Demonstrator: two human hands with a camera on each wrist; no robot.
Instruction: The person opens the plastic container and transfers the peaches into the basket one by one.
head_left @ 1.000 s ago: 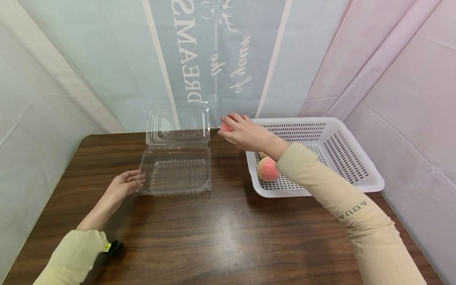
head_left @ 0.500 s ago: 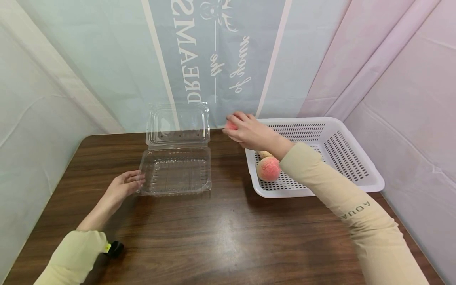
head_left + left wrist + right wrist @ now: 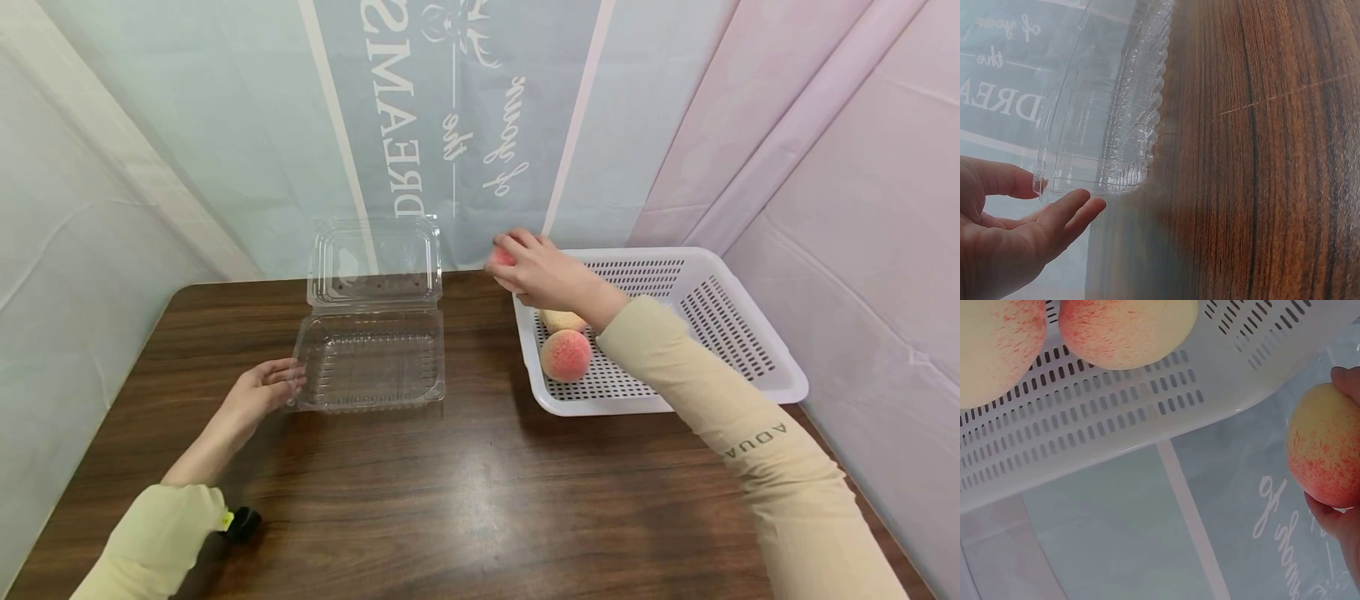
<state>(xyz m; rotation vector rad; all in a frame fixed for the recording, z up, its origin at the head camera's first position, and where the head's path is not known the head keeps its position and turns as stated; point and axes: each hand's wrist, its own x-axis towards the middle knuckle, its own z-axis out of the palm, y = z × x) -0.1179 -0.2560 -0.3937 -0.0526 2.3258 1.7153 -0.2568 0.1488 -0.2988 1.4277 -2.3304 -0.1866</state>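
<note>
My left hand [image 3: 258, 392] holds the left rim of a clear plastic clamshell box [image 3: 375, 367], whose lid [image 3: 375, 262] stands raised at the back. In the left wrist view the thumb is at the rim of the box [image 3: 1094, 137] and the fingers lie against its outer wall. A red-and-yellow peach [image 3: 1322, 447] is gripped by my right hand [image 3: 551, 275], above the back left corner of a white slotted basket [image 3: 776, 392]. Inside that basket, at its left end, lie a pinkish peach [image 3: 566, 357] and a yellower peach [image 3: 562, 321], the latter partly hidden by the right arm.
The box and the basket stand apart on a dark wooden table [image 3: 465, 500], with bare wood between them and in front. A printed cloth backdrop [image 3: 480, 125] hangs close behind the table. A small black object [image 3: 242, 525] sits beside the left sleeve.
My right hand has moved to the right with the peach, towards the basket, uncovering more of the yellower peach. The left hand and the box have stayed put.
</note>
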